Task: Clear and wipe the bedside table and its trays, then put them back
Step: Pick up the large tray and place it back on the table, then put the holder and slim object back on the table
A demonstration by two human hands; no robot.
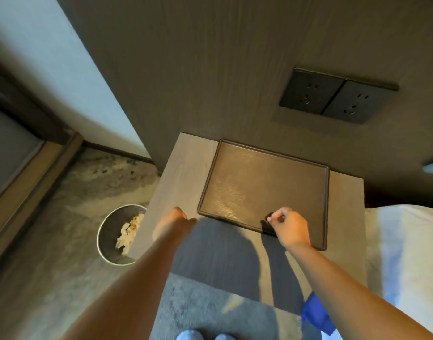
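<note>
A wooden bedside table (183,168) stands against the wall with a dark brown, empty tray (264,190) on its top. A grey cloth (225,256) lies stretched over the table's front part and hangs down past its near edge. My left hand (175,220) is closed on the cloth's left corner, just left of the tray's front-left corner. My right hand (288,227) pinches the cloth's right corner above the tray's front rim. Both forearms reach in from below.
A round waste bin (105,231) holding crumpled paper stands on the floor left of the table. White bedding (404,253) borders the table on the right. Two black wall sockets (335,95) sit above the table. Something blue (316,312) hangs near my right forearm.
</note>
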